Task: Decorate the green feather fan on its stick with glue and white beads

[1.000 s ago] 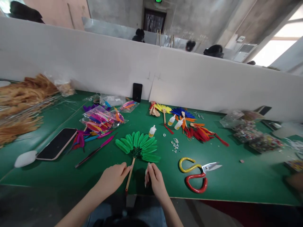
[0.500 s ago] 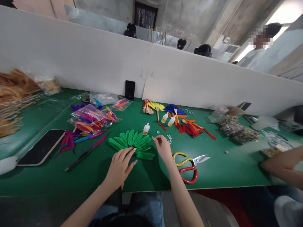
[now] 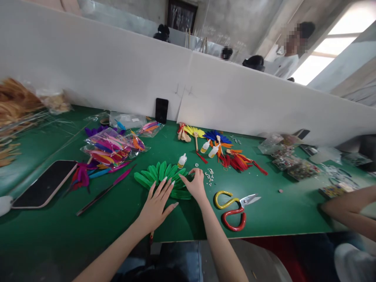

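A fan of green feathers [image 3: 163,171] lies spread on the table, its handle mostly under my left hand. My left hand [image 3: 157,201] rests flat across the middle of the fan with its fingers spread, touching the feathers. At the fan's right edge is my right hand [image 3: 195,184], thumb stretched over the feathers and forefinger curved apart from it. Nothing shows between those fingers. A small white glue bottle [image 3: 182,161] stands just behind the fan. Small white beads [image 3: 209,176] lie scattered right of my right hand.
Scissors with yellow and red handles [image 3: 235,207] lie at right. Bagged feathers [image 3: 108,147], tweezers [image 3: 96,200] and a phone [image 3: 45,184] are at left. Finished-looking fans [image 3: 217,137] lie behind. A co-worker's arm [image 3: 349,205] rests at far right; a white partition [image 3: 117,70] borders the table.
My right hand has moved left onto the fan's right edge, and its thumb and forefinger have parted. My left hand has shifted slightly right, fingers flatter across the feathers.
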Demonstrator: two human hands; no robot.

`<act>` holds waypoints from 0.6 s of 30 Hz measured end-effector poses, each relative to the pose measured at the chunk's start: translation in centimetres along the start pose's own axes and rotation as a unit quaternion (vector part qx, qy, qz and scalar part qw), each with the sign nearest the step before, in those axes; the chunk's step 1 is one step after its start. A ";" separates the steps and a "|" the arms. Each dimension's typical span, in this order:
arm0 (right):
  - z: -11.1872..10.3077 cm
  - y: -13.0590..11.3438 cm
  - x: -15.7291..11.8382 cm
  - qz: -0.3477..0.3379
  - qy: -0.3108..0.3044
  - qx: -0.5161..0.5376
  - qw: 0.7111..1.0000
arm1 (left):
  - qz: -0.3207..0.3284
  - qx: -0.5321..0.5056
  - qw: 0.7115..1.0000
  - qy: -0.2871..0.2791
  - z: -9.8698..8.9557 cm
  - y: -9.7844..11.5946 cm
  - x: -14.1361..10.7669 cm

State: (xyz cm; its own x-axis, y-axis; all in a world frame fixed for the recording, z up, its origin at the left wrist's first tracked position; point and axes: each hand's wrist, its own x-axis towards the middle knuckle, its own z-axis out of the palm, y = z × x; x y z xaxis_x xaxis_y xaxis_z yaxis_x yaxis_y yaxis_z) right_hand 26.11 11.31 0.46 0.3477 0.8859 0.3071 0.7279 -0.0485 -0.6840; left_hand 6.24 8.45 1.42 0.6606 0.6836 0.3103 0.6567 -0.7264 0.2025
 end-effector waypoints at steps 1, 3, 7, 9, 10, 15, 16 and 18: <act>0.1 0.0 0.0 0.000 -0.001 0.002 1.000 | -0.001 -0.001 1.000 -0.002 0.0 0.0 0.0; 0.3 0.0 0.0 0.000 -0.002 0.001 1.000 | -0.003 -0.003 1.000 -0.005 0.1 0.0 0.0; 0.5 0.0 -0.1 0.002 0.002 -0.005 1.000 | -0.005 -0.008 1.000 -0.006 0.2 0.0 0.1; 0.5 0.0 -0.2 0.005 0.006 -0.008 1.000 | -0.008 -0.009 1.000 -0.006 0.2 0.0 0.1; 0.5 0.0 -0.1 0.007 0.007 -0.008 1.000 | -0.009 -0.009 1.000 -0.007 0.2 0.0 0.1; 0.1 0.1 0.1 0.010 0.034 0.010 0.999 | -0.010 -0.008 1.000 -0.012 0.2 0.1 0.0; 0.0 0.2 0.1 0.009 0.042 0.016 0.999 | -0.010 -0.008 1.000 -0.013 0.2 0.0 -0.1; 0.1 0.2 0.1 0.003 0.048 0.024 0.999 | -0.008 -0.009 1.000 -0.012 0.2 0.0 -0.1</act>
State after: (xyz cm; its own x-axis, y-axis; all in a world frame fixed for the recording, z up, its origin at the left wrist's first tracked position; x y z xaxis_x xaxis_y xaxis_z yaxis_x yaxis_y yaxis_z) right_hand 26.23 11.41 0.34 0.4087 0.8373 0.3631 0.6970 -0.0296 -0.7164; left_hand 6.29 8.41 1.20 0.6584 0.6971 0.2837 0.6615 -0.7158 0.2237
